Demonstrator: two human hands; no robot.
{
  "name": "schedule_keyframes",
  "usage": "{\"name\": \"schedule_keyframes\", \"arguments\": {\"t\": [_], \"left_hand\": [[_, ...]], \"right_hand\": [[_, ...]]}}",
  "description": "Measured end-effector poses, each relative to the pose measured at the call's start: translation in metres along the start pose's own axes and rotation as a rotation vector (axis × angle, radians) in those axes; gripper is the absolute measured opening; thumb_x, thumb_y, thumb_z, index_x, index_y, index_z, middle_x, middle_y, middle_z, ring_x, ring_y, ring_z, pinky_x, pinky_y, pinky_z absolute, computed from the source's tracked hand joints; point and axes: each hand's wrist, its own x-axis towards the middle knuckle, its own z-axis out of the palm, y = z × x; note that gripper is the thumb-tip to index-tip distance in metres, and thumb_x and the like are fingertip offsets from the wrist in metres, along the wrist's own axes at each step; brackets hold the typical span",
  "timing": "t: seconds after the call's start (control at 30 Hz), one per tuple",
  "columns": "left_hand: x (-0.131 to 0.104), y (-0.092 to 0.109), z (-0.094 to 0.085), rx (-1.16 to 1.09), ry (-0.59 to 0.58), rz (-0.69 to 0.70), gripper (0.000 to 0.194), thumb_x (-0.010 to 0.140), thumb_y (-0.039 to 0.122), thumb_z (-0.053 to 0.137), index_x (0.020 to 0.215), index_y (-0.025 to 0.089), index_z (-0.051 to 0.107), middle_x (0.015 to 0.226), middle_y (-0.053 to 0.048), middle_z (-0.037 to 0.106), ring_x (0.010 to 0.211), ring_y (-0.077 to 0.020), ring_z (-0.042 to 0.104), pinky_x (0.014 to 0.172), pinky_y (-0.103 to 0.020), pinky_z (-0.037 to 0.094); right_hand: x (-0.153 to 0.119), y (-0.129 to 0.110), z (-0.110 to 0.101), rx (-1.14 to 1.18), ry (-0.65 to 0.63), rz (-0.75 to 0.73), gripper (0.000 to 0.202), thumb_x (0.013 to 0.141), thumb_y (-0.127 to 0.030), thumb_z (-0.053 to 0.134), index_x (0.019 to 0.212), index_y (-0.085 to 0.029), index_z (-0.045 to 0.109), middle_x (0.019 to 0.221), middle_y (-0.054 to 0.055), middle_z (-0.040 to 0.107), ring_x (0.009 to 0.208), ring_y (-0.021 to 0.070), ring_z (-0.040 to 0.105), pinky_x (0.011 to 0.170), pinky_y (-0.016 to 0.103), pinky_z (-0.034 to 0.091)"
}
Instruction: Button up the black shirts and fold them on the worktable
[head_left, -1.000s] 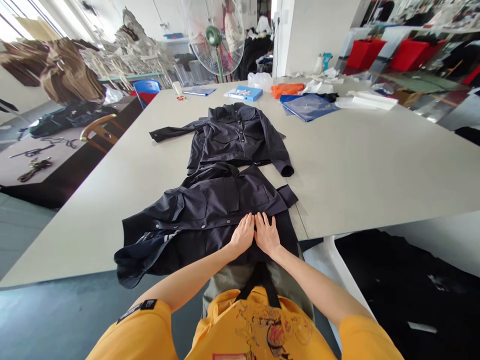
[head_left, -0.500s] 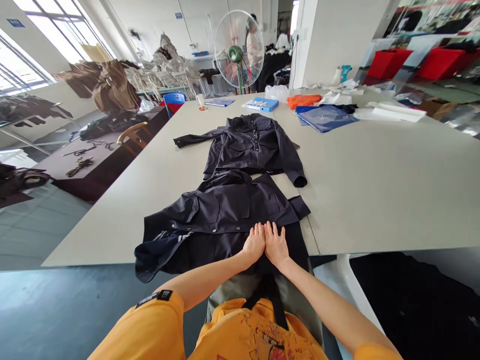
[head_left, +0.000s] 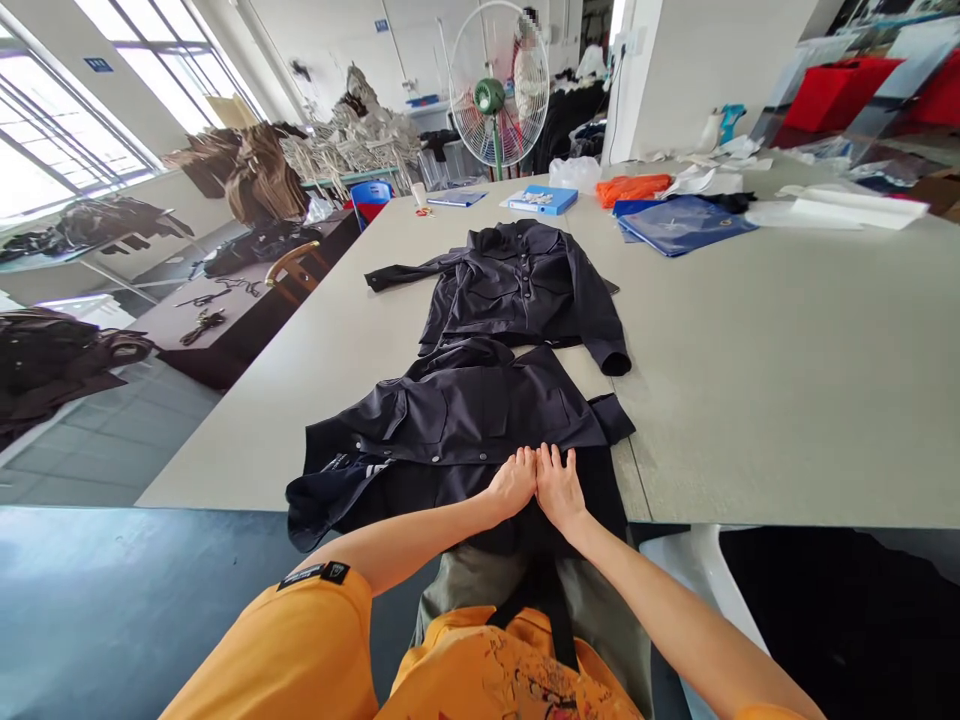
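A dark navy jacket (head_left: 465, 410) lies sideways at the near edge of the table, with a row of round snap buttons along its front edge. My left hand (head_left: 516, 483) is closed on that edge, its fingers bent over the cloth. Right beside it, touching, my right hand (head_left: 559, 488) grips the same edge with its fingers over the top. Both thumbs and whatever lies under the fingers are hidden. Just beyond, a second dark jacket (head_left: 517, 285) lies front up, one sleeve stretched to the left and the other toward me.
The pale table (head_left: 750, 400) has a seam running right of the jackets. Toward its far side are a blue box (head_left: 544, 200), blue folders (head_left: 679, 225), an orange bundle (head_left: 632, 189) and white papers (head_left: 855, 207). A large fan (head_left: 495, 97) stands behind, with a person beyond it.
My view has turned slightly to the left, so everything appears shifted right. Both hands stay together at the same part of the jacket's edge, and the jackets keep their positions.
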Motion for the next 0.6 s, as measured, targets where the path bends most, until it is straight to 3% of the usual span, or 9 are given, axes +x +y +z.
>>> {"name": "schedule_keyframes", "arguments": {"t": [0.23,0.43,0.6], "left_hand": [[0.003,-0.008,0.001,-0.022,-0.034,0.055,0.053,0.089,0.007,0.047,0.142,0.000,0.050,0.136,-0.028,0.059,0.126,-0.0316,0.060,0.097,-0.041,0.054],[-0.002,0.003,0.005,0.020,-0.041,-0.014,0.053,0.094,0.012,0.044,0.146,0.001,0.047,0.144,-0.027,0.054,0.134,-0.0320,0.054,0.106,-0.042,0.049],[-0.004,0.005,0.002,-0.001,-0.022,-0.053,0.048,0.095,0.011,0.042,0.141,-0.001,0.051,0.143,-0.024,0.055,0.134,-0.0304,0.052,0.108,-0.040,0.047]], "right_hand": [[0.005,0.003,-0.002,0.003,-0.020,-0.025,0.056,0.092,-0.010,0.041,0.147,-0.008,0.050,0.148,0.023,0.052,0.133,0.0413,0.051,0.106,0.067,0.039],[0.001,0.002,0.003,0.066,-0.012,-0.004,0.057,0.092,-0.009,0.041,0.148,-0.008,0.050,0.149,0.025,0.049,0.136,0.0422,0.048,0.103,0.068,0.041],[-0.008,0.010,0.017,0.160,0.057,0.010,0.053,0.100,-0.020,0.037,0.152,-0.013,0.044,0.158,0.017,0.040,0.145,0.0354,0.038,0.110,0.064,0.037]]}}
